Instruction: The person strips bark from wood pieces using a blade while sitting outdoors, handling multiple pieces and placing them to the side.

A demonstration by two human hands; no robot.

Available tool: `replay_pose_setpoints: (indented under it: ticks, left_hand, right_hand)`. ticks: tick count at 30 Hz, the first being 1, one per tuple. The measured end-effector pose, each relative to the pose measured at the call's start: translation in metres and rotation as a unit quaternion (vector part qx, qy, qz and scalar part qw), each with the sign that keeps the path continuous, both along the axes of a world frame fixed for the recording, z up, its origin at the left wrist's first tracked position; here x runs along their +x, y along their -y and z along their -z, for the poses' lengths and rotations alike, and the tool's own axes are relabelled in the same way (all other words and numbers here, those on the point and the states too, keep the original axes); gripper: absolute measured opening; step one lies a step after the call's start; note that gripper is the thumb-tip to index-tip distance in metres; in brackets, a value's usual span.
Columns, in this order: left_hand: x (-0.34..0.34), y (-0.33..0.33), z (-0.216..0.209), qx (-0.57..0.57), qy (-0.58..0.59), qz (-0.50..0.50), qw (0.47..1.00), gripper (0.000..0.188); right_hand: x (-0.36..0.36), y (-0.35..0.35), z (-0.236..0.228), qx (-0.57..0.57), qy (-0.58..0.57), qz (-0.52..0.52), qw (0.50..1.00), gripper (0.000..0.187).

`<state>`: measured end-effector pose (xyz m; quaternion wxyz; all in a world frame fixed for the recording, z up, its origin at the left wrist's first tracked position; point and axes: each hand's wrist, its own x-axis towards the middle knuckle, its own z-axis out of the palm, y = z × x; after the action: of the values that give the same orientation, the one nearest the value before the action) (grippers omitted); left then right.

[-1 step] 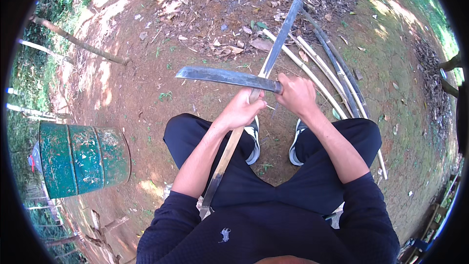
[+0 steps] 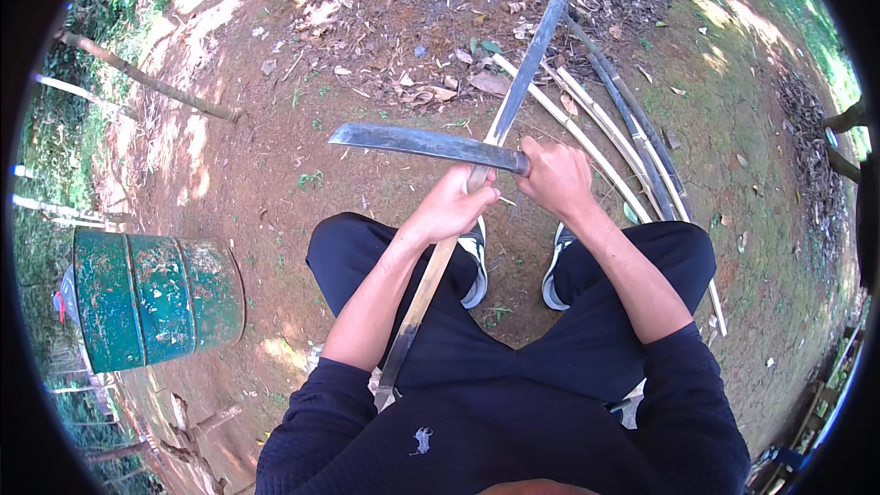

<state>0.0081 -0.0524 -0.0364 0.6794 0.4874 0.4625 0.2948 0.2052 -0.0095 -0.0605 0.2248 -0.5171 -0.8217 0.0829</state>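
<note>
My left hand (image 2: 451, 205) is closed round a long wooden or bamboo strip (image 2: 437, 275), pale in the middle and dark grey toward both ends. The strip slants from beside my left thigh up to the far right. In my right hand (image 2: 557, 176) is the handle of a machete, gripped with the fingers wrapped round it. The machete blade (image 2: 412, 140) points left and lies across the strip, just beyond my left hand. Its handle is mostly hidden in my fist.
Several similar long strips (image 2: 612, 121) lie on the ground at the right, running under my right knee. A worn green metal drum (image 2: 160, 298) is at the left. Dry leaves (image 2: 435, 92) litter the earth ahead. Thin poles (image 2: 147, 78) stand at the far left.
</note>
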Motion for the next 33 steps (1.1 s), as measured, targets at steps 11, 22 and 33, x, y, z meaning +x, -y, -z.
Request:
replay_pose_setpoints:
  ticks: [11, 22, 33]
  left_hand:
    - [0.004, -0.001, 0.004, 0.039, 0.001, -0.016, 0.999, 0.014]
    - [0.004, -0.004, 0.001, 0.029, 0.01, -0.02, 0.999, 0.015]
    - [-0.002, -0.005, -0.003, -0.006, 0.008, -0.025, 1.0, 0.016]
  right_hand:
    - [0.007, -0.01, 0.006, 0.033, -0.003, 0.005, 0.999, 0.015]
    - [0.008, -0.016, 0.006, 0.053, 0.003, 0.008, 0.999, 0.011]
    - [0.005, -0.013, 0.012, 0.031, 0.007, 0.006, 0.999, 0.011]
